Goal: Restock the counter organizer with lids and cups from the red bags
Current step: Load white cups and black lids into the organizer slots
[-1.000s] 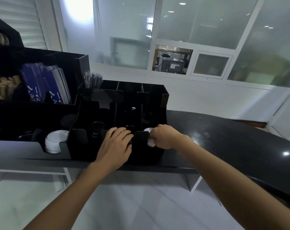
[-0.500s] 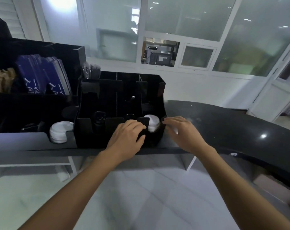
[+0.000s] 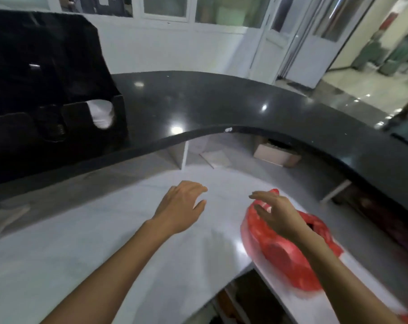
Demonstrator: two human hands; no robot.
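The red bag lies on the pale lower counter at my right, blurred, with a round shape showing through its plastic. My right hand hovers over it, fingers spread and holding nothing. My left hand hangs loose and empty above the counter. The black organizer sits far left on the dark upper counter, white lids showing in one slot.

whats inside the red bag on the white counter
Through the thin plastic of the red bag a round, stacked shape shows, possibly lids or cups. Blur and the right hand over the bag hide the rest.
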